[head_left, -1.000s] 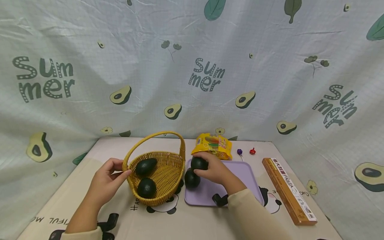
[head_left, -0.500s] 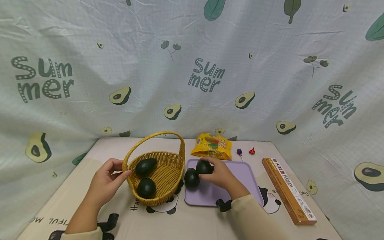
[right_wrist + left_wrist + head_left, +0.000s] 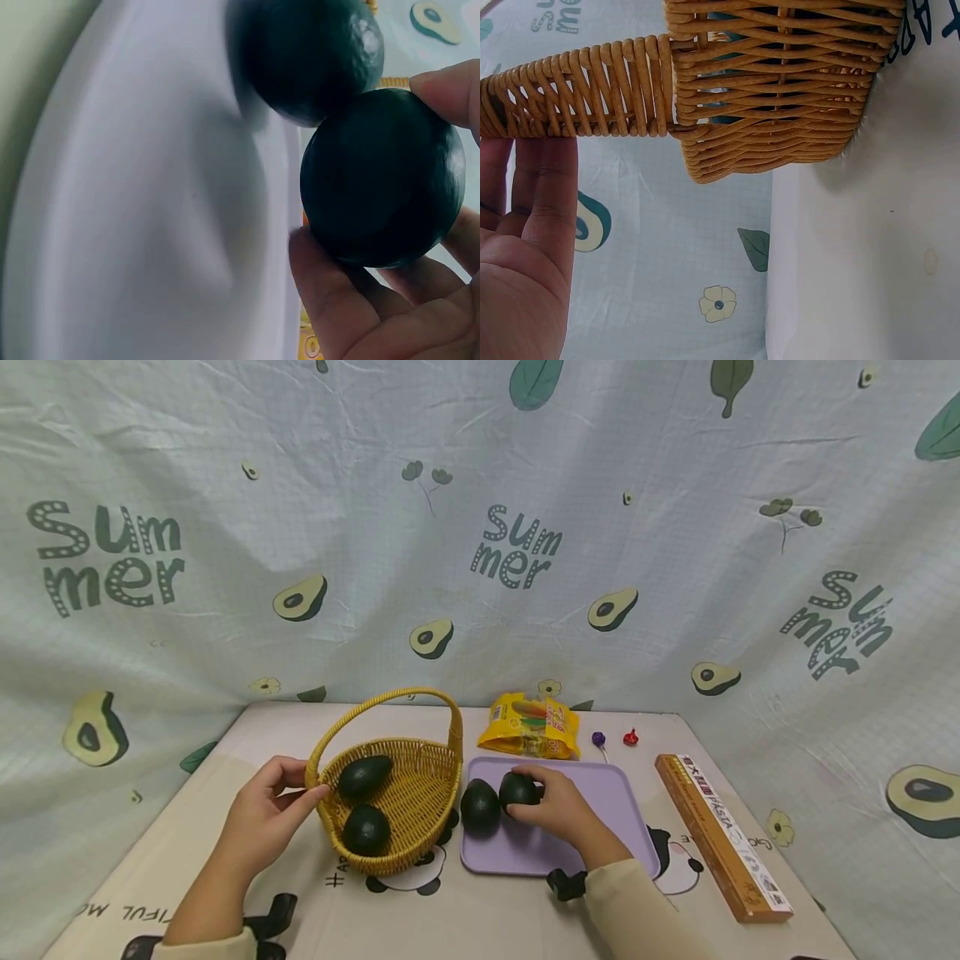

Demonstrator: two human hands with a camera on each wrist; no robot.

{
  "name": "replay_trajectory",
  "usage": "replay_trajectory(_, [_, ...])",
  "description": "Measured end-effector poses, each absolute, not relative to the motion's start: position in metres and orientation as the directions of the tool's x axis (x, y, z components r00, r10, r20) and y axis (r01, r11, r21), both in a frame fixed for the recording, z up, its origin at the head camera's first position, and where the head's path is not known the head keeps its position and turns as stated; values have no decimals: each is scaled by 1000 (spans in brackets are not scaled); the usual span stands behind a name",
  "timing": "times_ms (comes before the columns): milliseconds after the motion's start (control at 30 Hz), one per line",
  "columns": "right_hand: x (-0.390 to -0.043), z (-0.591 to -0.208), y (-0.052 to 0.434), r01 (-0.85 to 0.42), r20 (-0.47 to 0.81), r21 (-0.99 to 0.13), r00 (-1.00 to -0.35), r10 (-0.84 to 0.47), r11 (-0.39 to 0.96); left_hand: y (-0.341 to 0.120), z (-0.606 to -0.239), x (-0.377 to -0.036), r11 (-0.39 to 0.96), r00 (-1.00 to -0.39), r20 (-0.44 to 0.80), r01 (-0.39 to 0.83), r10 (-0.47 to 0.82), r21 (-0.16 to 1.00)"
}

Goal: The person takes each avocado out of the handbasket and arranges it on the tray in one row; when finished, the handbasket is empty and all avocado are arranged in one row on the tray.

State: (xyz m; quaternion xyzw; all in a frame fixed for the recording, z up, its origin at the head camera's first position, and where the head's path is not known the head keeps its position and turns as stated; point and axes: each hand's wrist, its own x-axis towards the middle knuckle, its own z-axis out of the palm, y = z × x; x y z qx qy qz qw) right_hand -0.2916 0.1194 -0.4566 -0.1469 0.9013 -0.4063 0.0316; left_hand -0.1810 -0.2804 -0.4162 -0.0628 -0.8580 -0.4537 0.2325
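Observation:
My right hand (image 3: 557, 806) grips a dark green avocado (image 3: 517, 790) (image 3: 382, 178) low over the lilac tray (image 3: 592, 827) (image 3: 150, 225), right beside a second avocado (image 3: 480, 807) (image 3: 311, 52) lying on the tray's left part. My left hand (image 3: 266, 814) (image 3: 525, 247) holds the left rim of the wicker basket (image 3: 420, 793) (image 3: 772, 97), thumb at the base of its handle. Two more avocados (image 3: 365, 775) (image 3: 367, 829) lie inside the basket.
A yellow snack bag (image 3: 531, 724) lies behind the tray, with a purple (image 3: 598, 740) and a red (image 3: 631, 739) small sweet to its right. A long brown pasta box (image 3: 720, 835) lies at the right. The avocado-print cloth hangs behind and at both sides.
My right hand has carried the avocado to the right and down, from above the tray's back left edge to beside the other avocado. Left hand and basket have stayed put.

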Motion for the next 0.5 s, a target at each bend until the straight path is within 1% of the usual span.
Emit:
replay_trajectory(367, [-292, -471, 124, -288, 58, -726, -930, -362, 624, -280, -415, -180, 581, -894, 432, 290, -118, 760])
replay_trajectory(500, [-293, -472, 125, -287, 50, -728, -928, -369, 622, -280, -414, -180, 578, -889, 442, 302, -115, 758])
